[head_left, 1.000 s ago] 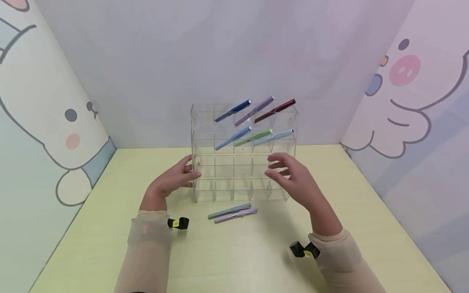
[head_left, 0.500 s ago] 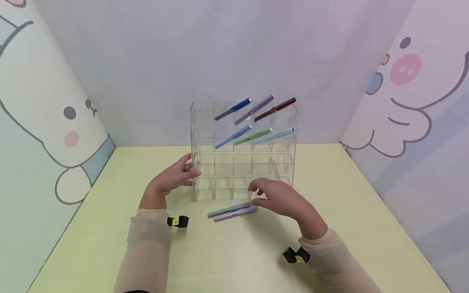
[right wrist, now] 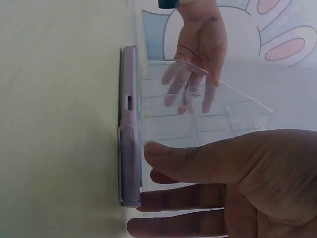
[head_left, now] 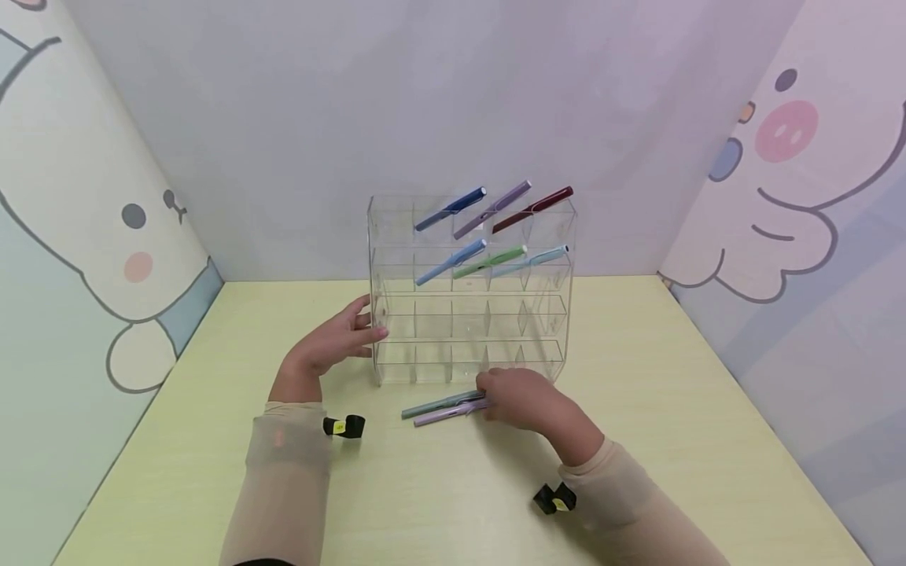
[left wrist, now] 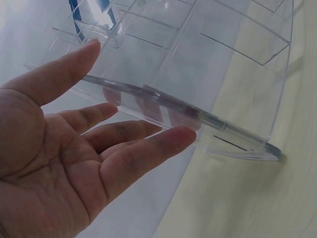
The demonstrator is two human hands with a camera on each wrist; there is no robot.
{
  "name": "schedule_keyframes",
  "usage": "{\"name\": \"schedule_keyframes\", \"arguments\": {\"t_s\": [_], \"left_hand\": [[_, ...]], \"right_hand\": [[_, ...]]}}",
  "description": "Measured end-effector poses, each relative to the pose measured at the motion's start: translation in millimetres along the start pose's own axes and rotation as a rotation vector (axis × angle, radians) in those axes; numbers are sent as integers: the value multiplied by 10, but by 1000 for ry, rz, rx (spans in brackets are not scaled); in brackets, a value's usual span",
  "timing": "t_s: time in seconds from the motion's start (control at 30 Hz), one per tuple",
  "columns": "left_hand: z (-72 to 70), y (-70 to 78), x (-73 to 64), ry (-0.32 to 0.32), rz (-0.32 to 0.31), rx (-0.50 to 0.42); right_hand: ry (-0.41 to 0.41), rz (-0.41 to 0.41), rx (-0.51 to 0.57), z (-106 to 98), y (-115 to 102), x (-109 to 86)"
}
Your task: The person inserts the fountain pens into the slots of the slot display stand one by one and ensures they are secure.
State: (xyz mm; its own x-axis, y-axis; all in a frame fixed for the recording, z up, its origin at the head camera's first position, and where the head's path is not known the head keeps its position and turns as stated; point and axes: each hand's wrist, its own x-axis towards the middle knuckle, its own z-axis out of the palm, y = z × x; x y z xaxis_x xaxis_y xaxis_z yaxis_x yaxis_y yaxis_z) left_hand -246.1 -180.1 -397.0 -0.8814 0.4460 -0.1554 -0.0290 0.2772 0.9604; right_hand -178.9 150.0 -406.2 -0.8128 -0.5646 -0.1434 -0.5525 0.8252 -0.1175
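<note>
My left hand (head_left: 331, 343) rests against the left side of a clear acrylic pen rack (head_left: 469, 314). In the left wrist view its fingers (left wrist: 148, 153) are extended, with fingertips at the side panel. On the table in front of the rack lie a grey-green pen (head_left: 435, 406) and a lilac pen (head_left: 440, 417), side by side. My right hand (head_left: 527, 401) is at their right ends. In the right wrist view, its thumb and fingers are extended beside the lilac pen (right wrist: 130, 124), which mostly hides the grey-green one. A gap shows between thumb and lilac pen.
On the rack's top tier lean a dark blue pen (head_left: 451, 209), a purple pen (head_left: 493, 210) and a dark red pen (head_left: 533, 210). Below them are a light blue pen (head_left: 451, 262), a green pen (head_left: 490, 262) and a pale blue pen (head_left: 531, 261). A wall (head_left: 304, 141) stands behind.
My right hand has come down and left from in front of the rack's right side to the ends of the two pens on the table. My left hand stays at the rack's side.
</note>
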Motion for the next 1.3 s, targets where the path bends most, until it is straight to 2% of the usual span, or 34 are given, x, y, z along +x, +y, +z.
{"name": "schedule_keyframes", "arguments": {"t_s": [0.2,0.63,0.87,1.07,1.3], "left_hand": [[-6,-9,12,-2,1,-7],[2,-14,0,2,-17,2],[-5,-7,-8,1,-25,12],[1,-4,6,7,-21,16],[1,-6,5,8,-17,7]], "right_hand": [[6,20,-60,85,-19,55],[40,-57,-29,135,1,54],[8,-91,76,24,77,18],[87,-155,152,-87,155,-21],[161,-178,376,-190,201,-23]]}}
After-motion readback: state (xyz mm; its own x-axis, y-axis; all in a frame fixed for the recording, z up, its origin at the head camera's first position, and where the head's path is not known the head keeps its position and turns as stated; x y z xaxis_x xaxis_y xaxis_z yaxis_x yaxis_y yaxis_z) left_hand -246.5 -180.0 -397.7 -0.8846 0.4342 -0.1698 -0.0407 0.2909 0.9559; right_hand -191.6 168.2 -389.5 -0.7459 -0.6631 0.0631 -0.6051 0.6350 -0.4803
